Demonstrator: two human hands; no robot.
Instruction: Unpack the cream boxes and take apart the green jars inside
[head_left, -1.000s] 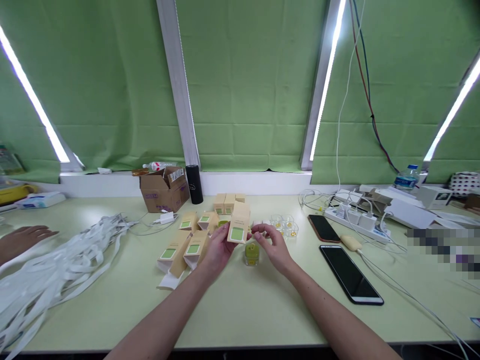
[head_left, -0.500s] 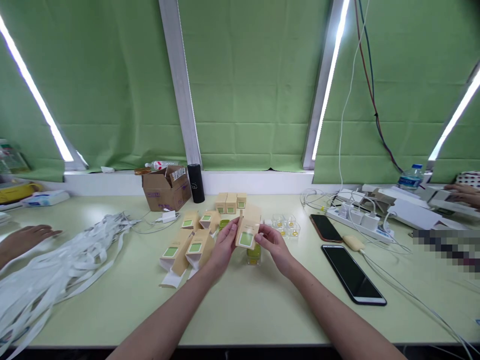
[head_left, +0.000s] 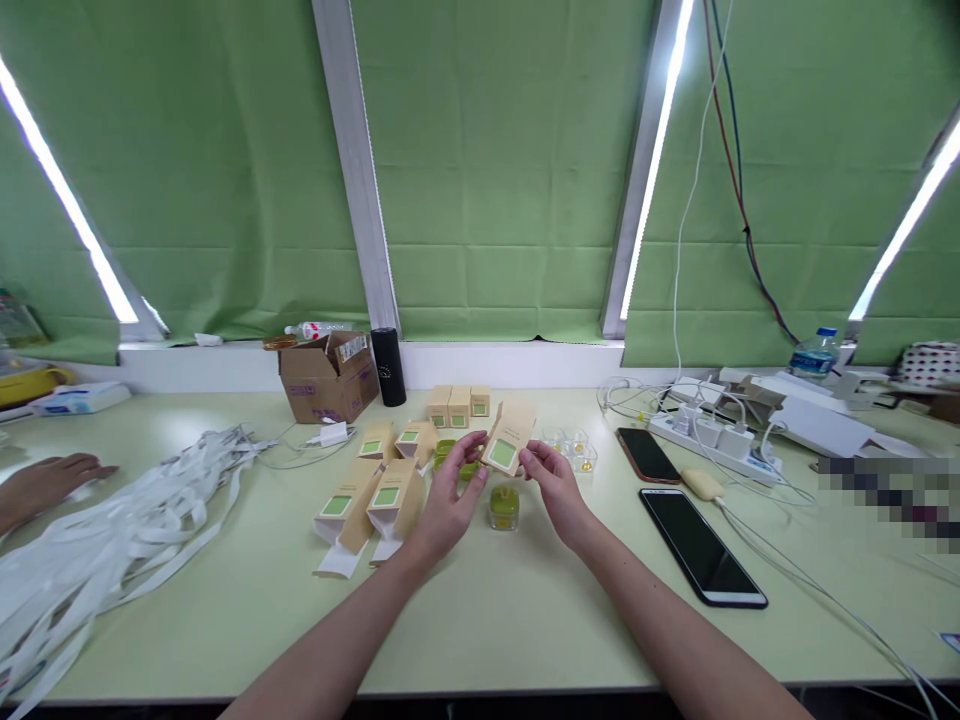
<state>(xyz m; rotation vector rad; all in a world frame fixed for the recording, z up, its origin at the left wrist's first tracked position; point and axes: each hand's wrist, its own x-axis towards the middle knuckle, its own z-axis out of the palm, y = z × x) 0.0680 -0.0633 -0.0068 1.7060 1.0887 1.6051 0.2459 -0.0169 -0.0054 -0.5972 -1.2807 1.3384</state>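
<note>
A small flattened-looking tan carton (head_left: 511,430) with a green label is held up above the middle of the table. My right hand (head_left: 556,487) pinches its lower right edge between thumb and fingers. At the left edge, my left hand (head_left: 448,497) has its fingertips against or very near the carton, thumb spread away from it. Below the carton stands a small clear jar with green contents (head_left: 504,508). More green jars (head_left: 444,450) are partly hidden behind my left hand. To the left, several tan cartons (head_left: 397,490) lie with white end flaps open.
Three closed cartons (head_left: 459,406) stand at the back. Clear small containers (head_left: 577,450) sit right of my hands. Two phones (head_left: 701,548), a power strip (head_left: 712,440) and cables lie right. A white ribbon pile (head_left: 142,520), another person's hand (head_left: 52,485) and a cardboard box (head_left: 330,380) are left.
The carton has shifted slightly right and up and turned, uncovering the jar below. My left thumb has come off the carton. The hand at far right has left view.
</note>
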